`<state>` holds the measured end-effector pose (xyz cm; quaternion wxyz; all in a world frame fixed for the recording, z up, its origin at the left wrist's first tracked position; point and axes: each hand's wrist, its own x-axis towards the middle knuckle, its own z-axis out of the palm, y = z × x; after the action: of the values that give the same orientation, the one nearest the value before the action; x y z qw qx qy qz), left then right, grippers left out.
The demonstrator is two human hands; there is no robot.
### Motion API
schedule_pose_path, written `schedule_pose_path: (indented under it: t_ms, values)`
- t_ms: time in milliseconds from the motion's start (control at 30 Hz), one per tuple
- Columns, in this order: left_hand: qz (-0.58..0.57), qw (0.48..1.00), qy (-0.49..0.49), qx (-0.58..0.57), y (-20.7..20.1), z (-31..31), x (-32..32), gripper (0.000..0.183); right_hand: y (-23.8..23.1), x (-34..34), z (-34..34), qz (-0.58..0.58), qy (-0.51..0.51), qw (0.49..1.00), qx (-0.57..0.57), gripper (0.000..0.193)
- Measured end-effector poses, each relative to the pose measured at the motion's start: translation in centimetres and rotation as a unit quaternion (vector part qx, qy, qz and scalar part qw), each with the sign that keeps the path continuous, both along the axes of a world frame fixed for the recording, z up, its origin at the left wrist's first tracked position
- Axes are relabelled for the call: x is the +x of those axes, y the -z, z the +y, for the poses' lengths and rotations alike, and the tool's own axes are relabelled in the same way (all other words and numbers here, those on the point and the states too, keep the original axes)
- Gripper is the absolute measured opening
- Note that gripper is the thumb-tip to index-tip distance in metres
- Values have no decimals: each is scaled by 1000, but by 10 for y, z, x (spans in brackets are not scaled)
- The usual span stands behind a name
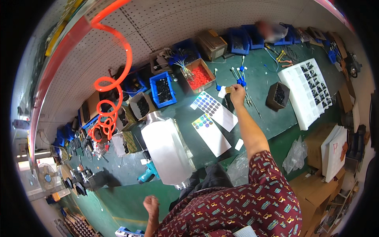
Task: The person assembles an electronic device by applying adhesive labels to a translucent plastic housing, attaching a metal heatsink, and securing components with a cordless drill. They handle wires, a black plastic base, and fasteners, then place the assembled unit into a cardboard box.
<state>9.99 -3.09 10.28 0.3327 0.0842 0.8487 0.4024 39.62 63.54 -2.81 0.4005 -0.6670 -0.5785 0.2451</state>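
Observation:
My right hand [237, 94] reaches far over the bench, its fingers closed on a small amber-yellow piece [228, 90]. A white tag [222, 92] is beside that piece. Close by lie several thin rods or leads with blue parts [241, 82]. Low on the left, my left hand [151, 204] hangs off the bench with curled fingers, and nothing shows in it. A silver metal canister [166, 148] rests at the bench's near edge. Between it and my right arm are a sheet of dark oval stickers [221, 116] and a sheet with a few shiny stickers [215, 140].
A teal power drill [148, 172] lies left of the canister. Parts fill a blue bin [171, 89], a box of red pieces [211, 81] and a box of black pieces [272, 104]. Right stands a white foam tray [296, 93]. An orange coiled hose [128, 59] hangs at left.

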Motion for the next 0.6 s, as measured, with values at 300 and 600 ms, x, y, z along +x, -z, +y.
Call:
schedule_pose_path:
  t_ms: [300, 600]
  values:
    - [82, 972, 66, 212, -136, 254, 20, 22, -199, -71, -173, 505, -151, 809, -262, 11]
    - [-280, 922, 107, 246, -150, 314, 60, 18, -233, -88, -304, 484, -274, 777, -294, 12]
